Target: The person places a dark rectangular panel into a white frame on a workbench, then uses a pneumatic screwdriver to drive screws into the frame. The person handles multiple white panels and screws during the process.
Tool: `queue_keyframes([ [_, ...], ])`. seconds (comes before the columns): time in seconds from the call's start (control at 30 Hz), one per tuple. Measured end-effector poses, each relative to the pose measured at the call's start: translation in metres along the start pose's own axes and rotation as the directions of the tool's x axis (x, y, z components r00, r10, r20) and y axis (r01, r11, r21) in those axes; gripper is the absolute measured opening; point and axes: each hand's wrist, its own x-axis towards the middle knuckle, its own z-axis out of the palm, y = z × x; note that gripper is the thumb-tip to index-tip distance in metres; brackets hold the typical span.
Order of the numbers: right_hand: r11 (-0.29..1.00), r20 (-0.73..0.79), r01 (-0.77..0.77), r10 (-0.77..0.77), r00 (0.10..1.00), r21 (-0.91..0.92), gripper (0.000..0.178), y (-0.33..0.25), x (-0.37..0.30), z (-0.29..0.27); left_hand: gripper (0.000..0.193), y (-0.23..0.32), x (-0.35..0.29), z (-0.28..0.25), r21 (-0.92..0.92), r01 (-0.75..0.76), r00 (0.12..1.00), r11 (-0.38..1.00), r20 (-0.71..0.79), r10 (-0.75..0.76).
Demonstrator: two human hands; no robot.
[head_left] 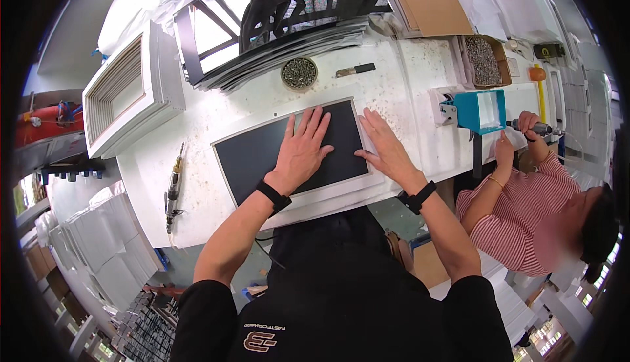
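Dark panel (282,149) in a pale frame (328,195), lying flat near the worktop's (407,93) near edge. Left hand (302,149) pressed flat on the panel, fingers spread, grip apart. Right hand (387,145) flat across the panel's right edge, grip likewise apart. Round dish of screws (299,73) toward the far edge; powered screwdriver (174,188) by the left edge.

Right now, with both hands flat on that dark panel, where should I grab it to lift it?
Probably by its short ends. The dark panel lies flat in a white frame, so slide the left hand and right hand outward and hook fingertips under each end, from the sides.
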Motion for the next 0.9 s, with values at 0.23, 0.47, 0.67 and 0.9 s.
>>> queue_keyframes([
  [0.23, 0.991, 0.128, 0.04, -0.024, 0.992, -0.129, 0.111, -0.006, -0.01, -0.002, 0.08, -0.022, -0.021, -0.017, 0.023, -0.047, 0.994, 0.999, 0.104, 0.044],
  [0.47, 0.98, 0.117, -0.007, 0.031, 0.993, -0.198, 0.112, -0.028, -0.002, 0.016, 0.109, -0.084, -0.149, -0.051, 0.074, 0.212, 0.955, 0.975, 0.198, -0.222],
  [0.67, 0.958, 0.12, -0.02, 0.056, 0.991, -0.287, 0.117, -0.05, 0.013, 0.036, 0.12, -0.123, -0.179, -0.06, 0.095, 0.253, 0.952, 0.963, 0.152, -0.265],
  [0.9, 0.887, 0.267, 0.009, 0.129, 0.955, -0.461, 0.138, -0.079, 0.027, 0.033, 0.132, -0.14, -0.176, -0.077, 0.152, 0.21, 0.933, 0.966, 0.264, -0.245],
])
